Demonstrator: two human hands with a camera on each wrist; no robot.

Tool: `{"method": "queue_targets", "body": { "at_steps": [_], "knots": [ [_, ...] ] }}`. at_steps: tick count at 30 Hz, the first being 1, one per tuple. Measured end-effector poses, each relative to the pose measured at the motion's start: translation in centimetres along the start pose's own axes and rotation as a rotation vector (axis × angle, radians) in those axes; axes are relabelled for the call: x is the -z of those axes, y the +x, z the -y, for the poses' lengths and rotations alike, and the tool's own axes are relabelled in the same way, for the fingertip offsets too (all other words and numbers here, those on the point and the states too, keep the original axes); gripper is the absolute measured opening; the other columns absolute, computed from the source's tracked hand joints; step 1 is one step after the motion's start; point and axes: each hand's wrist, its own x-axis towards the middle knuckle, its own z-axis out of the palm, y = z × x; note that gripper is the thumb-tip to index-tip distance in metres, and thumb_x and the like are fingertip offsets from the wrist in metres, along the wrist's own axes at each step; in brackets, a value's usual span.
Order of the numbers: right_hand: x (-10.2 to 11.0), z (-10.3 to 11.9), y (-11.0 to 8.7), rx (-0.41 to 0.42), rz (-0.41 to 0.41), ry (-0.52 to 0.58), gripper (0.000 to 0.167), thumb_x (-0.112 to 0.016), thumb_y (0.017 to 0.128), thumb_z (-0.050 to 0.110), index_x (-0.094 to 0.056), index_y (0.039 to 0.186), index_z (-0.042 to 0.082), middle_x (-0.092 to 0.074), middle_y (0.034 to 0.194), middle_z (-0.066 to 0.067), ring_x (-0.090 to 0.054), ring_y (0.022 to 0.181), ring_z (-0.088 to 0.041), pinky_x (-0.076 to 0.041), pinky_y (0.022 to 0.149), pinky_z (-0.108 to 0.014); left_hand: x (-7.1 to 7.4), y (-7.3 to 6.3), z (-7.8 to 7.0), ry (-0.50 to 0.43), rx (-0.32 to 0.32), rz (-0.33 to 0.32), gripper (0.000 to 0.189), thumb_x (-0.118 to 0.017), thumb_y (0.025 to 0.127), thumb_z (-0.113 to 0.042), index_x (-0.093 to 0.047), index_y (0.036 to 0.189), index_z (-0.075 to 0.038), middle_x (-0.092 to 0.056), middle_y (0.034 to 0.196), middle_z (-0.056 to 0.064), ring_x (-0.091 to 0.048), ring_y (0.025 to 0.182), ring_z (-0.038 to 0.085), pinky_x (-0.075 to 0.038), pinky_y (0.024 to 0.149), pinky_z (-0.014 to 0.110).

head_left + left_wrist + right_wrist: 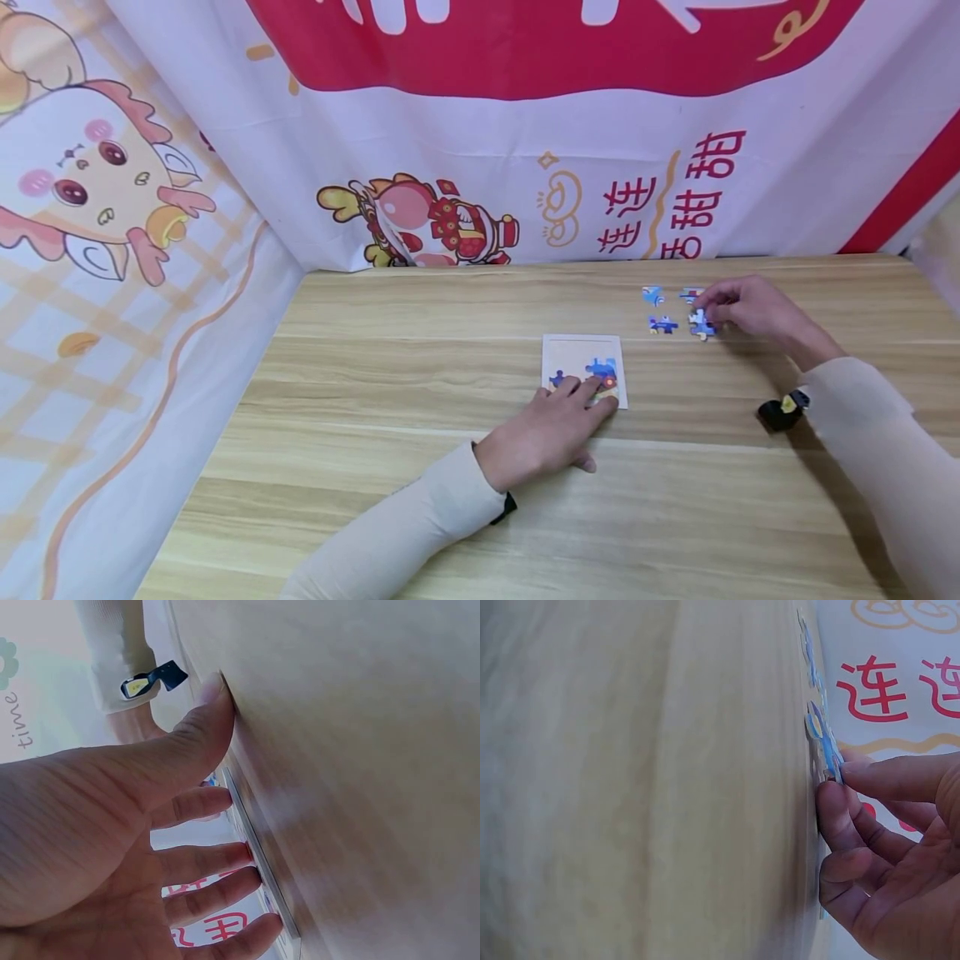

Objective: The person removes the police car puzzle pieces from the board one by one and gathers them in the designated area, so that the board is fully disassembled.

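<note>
A white puzzle tray [546,354] lies on the table with a few jigsaw pieces [601,367] fitted at its lower part. My left hand [547,425] rests its outstretched fingertips on the tray's near side, covering part of it; in the left wrist view the thumb is spread away from the tray's edge [259,859]. To the right, my right hand [750,308] pinches the edge of a blue-and-white puzzle piece [702,323] between thumb and finger. In the right wrist view this puzzle piece [825,742] is seen edge-on, close to the tabletop.
Three loose pieces lie close by: a light blue one [652,296], a blue one [663,325], and another [690,294] partly behind the right hand. A printed cloth [465,133] hangs along the table's back edge, another [97,333] along its left.
</note>
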Motion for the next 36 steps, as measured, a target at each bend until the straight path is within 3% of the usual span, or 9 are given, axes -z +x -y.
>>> {"method": "queue_targets", "body": {
  "at_steps": [5, 15, 36],
  "knots": [
    [-0.10, 0.11, 0.04, -0.012, -0.002, -0.015, 0.027, -0.057, 0.105, 0.007, -0.071, 0.128, 0.002, -0.062, 0.130, -0.025, -0.051, 0.106, -0.034, -0.045, 0.080, -0.036, -0.07, 0.00, -0.04, 0.010, 0.000, -0.005, 0.082, -0.073, 0.090, -0.053, -0.040, 0.161, -0.026, -0.032, 0.171, 0.004, -0.039, 0.150, 0.022, -0.051, 0.111, 0.050],
    [-0.07, 0.14, -0.10, 0.006, 0.010, -0.022, 0.027, -0.055, 0.105, 0.005, -0.071, 0.127, 0.001, -0.060, 0.133, -0.027, -0.051, 0.107, -0.034, -0.046, 0.078, -0.035, 0.01, -0.09, -0.13, -0.002, 0.004, 0.001, 0.082, -0.073, 0.090, -0.052, -0.040, 0.161, -0.026, -0.030, 0.172, 0.003, -0.038, 0.151, 0.022, -0.050, 0.111, 0.051],
    [-0.43, 0.07, -0.16, 0.051, -0.013, -0.032, 0.026, -0.057, 0.102, 0.002, -0.071, 0.124, -0.001, -0.065, 0.118, -0.022, -0.054, 0.097, -0.029, -0.049, 0.071, -0.031, 0.06, -0.20, -0.26, -0.007, 0.011, 0.000, 0.082, -0.073, 0.090, -0.052, -0.039, 0.161, -0.026, -0.030, 0.172, 0.003, -0.038, 0.150, 0.022, -0.050, 0.112, 0.051]
  ]
}}
